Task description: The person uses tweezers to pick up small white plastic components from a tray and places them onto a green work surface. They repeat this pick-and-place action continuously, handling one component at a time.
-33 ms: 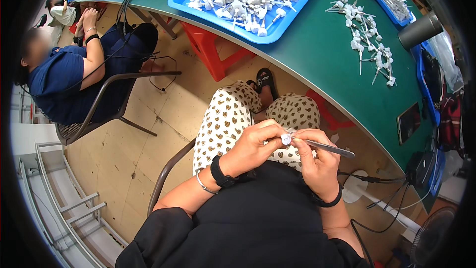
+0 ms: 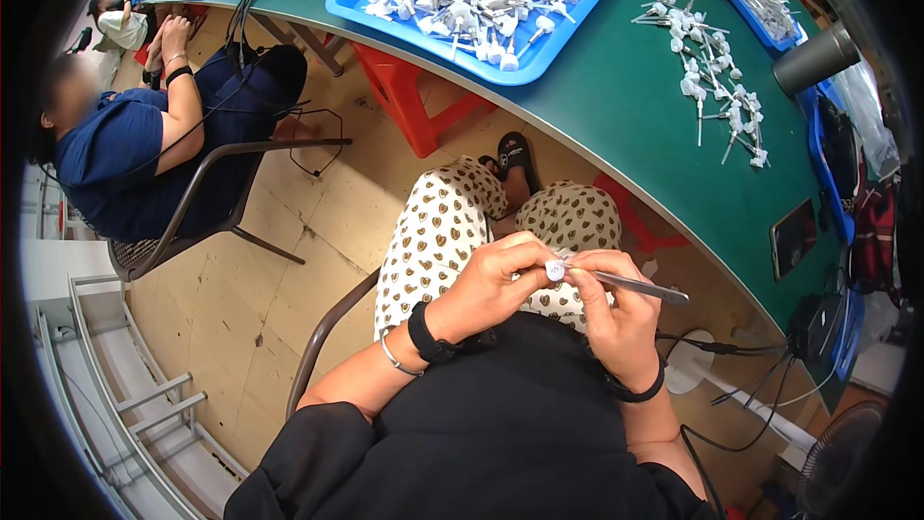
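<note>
Above my lap, my left hand (image 2: 498, 286) pinches a small white round plastic part (image 2: 555, 271) between thumb and fingers. My right hand (image 2: 617, 313) is closed on metal tweezers (image 2: 643, 289), whose broad end sticks out to the right. Their tips meet the white part, though my fingers partly hide the contact. Beyond my knees, a blue tray (image 2: 535, 70) on the table carries a heap of similar white-headed parts with thin metal shafts. More such parts (image 2: 713, 67) lie loose on the table to the right of that tray.
The green table (image 2: 635, 125) curves across the far and right sides. On it are a grey cylinder (image 2: 816, 60), a phone (image 2: 794, 239) and another blue tray (image 2: 760, 0). A red stool (image 2: 409, 101) stands underneath. A co-worker (image 2: 159, 149) sits at left; cables (image 2: 741, 351) hang at right.
</note>
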`<state>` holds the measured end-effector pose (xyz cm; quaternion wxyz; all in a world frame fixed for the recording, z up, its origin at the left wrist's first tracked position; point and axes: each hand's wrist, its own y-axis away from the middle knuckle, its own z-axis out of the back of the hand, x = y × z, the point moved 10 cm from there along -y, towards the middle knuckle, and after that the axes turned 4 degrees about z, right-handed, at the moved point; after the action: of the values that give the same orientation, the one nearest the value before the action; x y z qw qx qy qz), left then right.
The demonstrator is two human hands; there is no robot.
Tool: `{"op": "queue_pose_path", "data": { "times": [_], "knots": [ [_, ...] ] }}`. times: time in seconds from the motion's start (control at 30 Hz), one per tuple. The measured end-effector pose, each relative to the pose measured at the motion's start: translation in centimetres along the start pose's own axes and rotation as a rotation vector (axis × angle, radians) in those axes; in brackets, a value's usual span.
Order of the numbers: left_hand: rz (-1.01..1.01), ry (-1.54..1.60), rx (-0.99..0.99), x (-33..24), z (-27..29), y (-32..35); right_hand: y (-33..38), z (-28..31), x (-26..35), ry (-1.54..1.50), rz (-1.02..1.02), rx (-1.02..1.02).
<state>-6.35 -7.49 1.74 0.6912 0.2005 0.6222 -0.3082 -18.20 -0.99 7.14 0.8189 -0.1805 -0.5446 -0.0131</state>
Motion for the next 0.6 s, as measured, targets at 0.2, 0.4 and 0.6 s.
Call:
{"op": "queue_pose_path", "data": {
  "times": [0.2,0.4,0.6],
  "knots": [
    [0.060,0.101,0.021,0.1,0.0,-0.3,1.3,0.5,-1.7,-0.325,-0.123,-0.185],
    [0.079,0.100,-0.001,0.1,0.1,-0.2,1.3,0.2,-1.5,-0.283,-0.067,-0.153],
    [0.060,0.073,0.002,0.1,0.1,-0.1,1.3,0.1,-1.6,-0.258,-0.070,-0.160]
  ]
}}
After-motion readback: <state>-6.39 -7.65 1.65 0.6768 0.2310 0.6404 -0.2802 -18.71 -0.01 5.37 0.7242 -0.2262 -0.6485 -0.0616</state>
